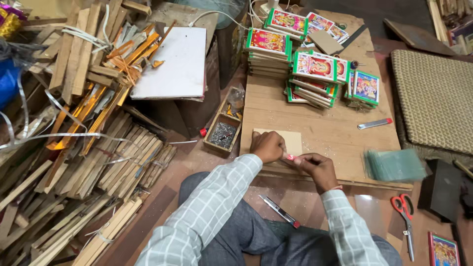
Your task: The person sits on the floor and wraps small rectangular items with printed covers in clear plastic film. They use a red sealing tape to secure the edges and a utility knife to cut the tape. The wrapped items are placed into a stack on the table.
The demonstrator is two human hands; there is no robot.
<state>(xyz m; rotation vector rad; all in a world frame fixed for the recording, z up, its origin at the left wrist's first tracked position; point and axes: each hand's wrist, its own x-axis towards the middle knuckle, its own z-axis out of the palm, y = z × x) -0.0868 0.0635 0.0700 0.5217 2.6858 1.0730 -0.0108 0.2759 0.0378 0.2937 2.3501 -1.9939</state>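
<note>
— Surface?
— Low wooden board (pixel 325 133) on the floor, used as a tabletop. Stacks of green-edged framed pictures (pixel 315 69) at its far end, grey cutter (pixel 375 123) to the right.
— Hands?
— Left hand (pixel 267 146) pressed flat, fingers together, on a tan card sheet (pixel 290 139) at the near edge. Right hand (pixel 319 170) pinching a small red tool (pixel 290 157) against it.
— Room?
— Wood strips (pixel 84 148) heaped left, nail tray (pixel 223 133), scissors (pixel 405 209) on floor.

Even bright light, soft shadows, sharp centre, wide-angle edge bending
</note>
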